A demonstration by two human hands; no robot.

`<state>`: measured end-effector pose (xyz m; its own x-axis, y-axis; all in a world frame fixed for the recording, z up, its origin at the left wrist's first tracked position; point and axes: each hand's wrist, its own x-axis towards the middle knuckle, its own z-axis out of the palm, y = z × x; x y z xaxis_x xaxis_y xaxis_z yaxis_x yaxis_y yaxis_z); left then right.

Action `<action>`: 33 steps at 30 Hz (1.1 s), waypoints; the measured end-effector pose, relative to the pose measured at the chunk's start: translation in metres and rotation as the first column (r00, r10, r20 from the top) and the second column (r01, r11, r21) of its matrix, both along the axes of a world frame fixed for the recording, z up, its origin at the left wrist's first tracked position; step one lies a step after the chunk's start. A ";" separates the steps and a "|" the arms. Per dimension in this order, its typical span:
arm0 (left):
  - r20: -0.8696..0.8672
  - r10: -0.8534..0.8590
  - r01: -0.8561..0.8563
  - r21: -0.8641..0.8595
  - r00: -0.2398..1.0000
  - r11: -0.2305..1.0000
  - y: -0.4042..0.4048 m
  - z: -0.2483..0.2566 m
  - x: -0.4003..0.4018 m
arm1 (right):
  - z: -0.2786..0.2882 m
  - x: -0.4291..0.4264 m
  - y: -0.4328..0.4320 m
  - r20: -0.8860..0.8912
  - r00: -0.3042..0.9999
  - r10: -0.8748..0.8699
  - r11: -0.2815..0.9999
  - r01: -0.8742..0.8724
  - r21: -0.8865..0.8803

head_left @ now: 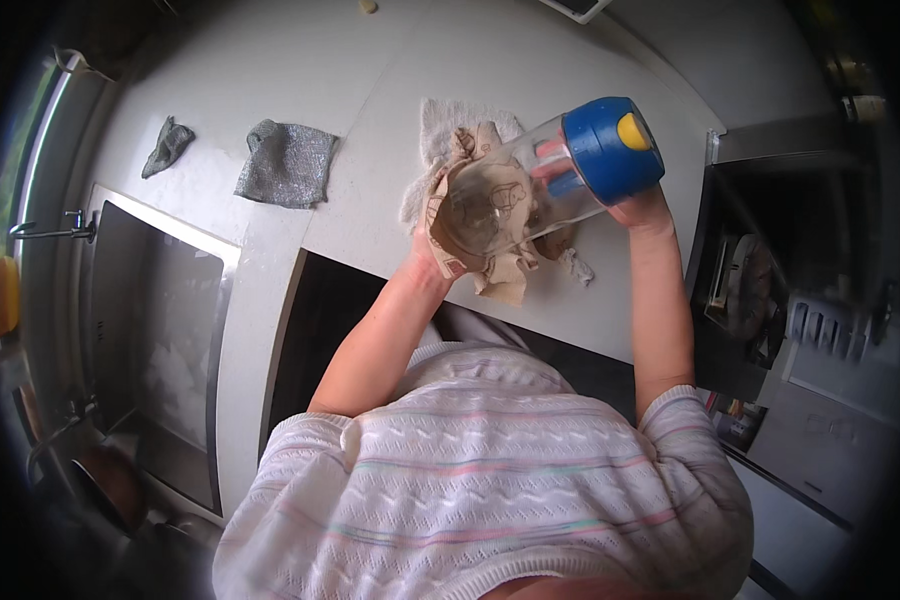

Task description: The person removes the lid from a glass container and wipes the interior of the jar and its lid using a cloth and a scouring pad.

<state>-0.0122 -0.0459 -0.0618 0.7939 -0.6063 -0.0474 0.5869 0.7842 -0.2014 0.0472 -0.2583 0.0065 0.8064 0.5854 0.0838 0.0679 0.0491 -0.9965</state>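
Note:
A clear bottle (506, 199) with a blue lid (607, 150) and a yellow button (633, 132) is held tilted, its base toward the left. My right hand (647, 208) grips it at the lid end, and some of its fingers show through the clear wall. A beige printed cloth (436, 217) wraps around the base; my left hand (429, 253) holds the cloth against it, with most of the fingers hidden. Part of the cloth hangs down below the bottle. A white towel (435, 124) lies behind them on the counter.
A grey mesh cloth (289, 165) and a smaller crumpled grey cloth (169, 148) lie on the pale counter (330, 82). To the left is a sink (172, 300) with a tap (79, 225). A crumpled white scrap (577, 267) lies near the counter's front edge.

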 end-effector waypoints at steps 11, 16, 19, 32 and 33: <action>-0.115 -0.107 0.157 0.679 0.988 0.717 0.012 0.023 0.032 | 0.016 -0.025 -0.041 -0.487 0.743 -0.459 0.850 0.527 0.002; 0.113 -0.247 0.124 0.630 0.962 0.767 -0.022 0.020 0.028 | 0.025 -0.047 -0.075 -0.446 0.695 -0.564 0.789 0.612 -0.044; 0.313 -0.471 -0.108 0.905 0.825 0.412 -0.031 0.000 0.033 | 0.028 -0.055 -0.077 -0.431 0.688 -0.584 0.781 0.620 -0.068; 0.145 -0.624 -0.587 0.548 0.768 -0.595 0.069 -0.015 0.014 | -0.006 -0.015 0.040 -0.439 0.696 -0.569 0.780 0.626 -0.017; 0.203 -0.516 -0.472 0.746 0.832 -0.470 0.070 -0.014 0.015 | -0.017 -0.012 0.041 -0.400 0.692 -0.601 0.766 0.642 -0.041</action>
<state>0.0029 0.0244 -0.0762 0.9610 -0.0908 -0.2612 0.1764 -0.5265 0.8317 0.0349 -0.2170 -0.0104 0.9613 -0.0555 -0.2698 -0.2513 0.2248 -0.9414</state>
